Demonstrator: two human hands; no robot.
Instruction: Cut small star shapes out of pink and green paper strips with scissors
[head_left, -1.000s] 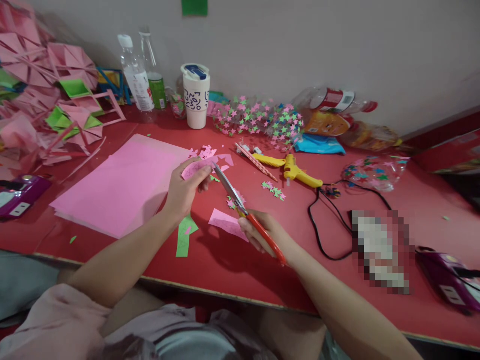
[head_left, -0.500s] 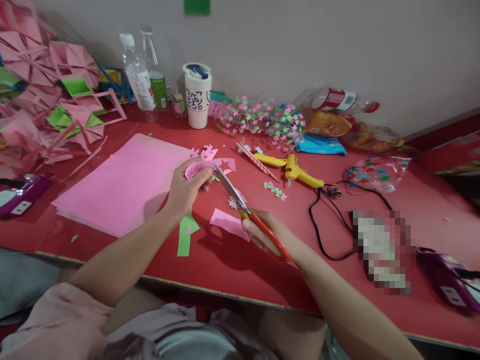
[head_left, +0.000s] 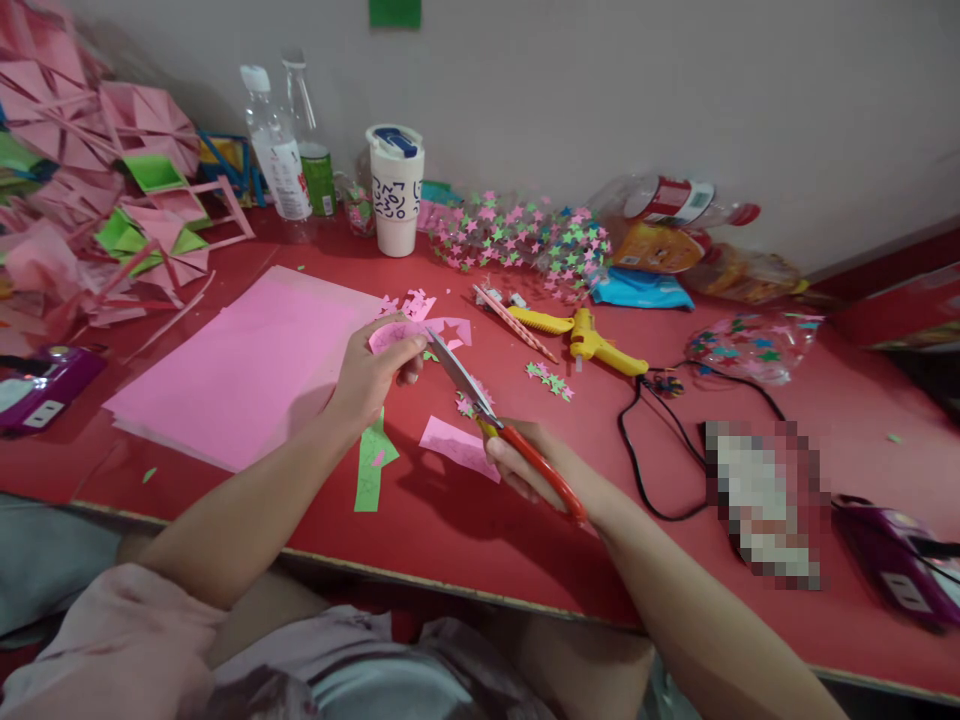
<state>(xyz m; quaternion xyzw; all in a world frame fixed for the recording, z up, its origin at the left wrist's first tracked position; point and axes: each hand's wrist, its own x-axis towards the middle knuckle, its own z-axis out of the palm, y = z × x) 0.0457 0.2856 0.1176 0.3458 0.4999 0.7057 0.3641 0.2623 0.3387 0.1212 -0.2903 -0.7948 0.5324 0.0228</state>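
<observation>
My left hand (head_left: 373, 372) pinches a strip of pink paper (head_left: 388, 337) between thumb and fingers. In my right hand (head_left: 534, 462) are scissors (head_left: 461, 378) with red handles, their blade tips at the edge of the pink strip beside my left thumb. Another pink strip with a star-shaped hole (head_left: 450, 331) shows just behind the tips. Below the hands lie a loose pink paper piece (head_left: 459, 449) and a green paper piece (head_left: 367, 482). Small cut stars (head_left: 465, 404) lie partly hidden under the blades.
Pink sheets (head_left: 247, 370) are stacked on the left. A cup (head_left: 396, 200) and bottles stand at the back. Beyond my right hand lie a yellow glue gun (head_left: 600, 346), a pencil (head_left: 517, 322), a star-covered bottle (head_left: 517, 235) and a black cord (head_left: 626, 460). Purple devices (head_left: 52, 390) sit at both sides.
Very little differs. The scissors' handle in my right hand has shifted slightly; my left hand keeps its pinch on the pink strip.
</observation>
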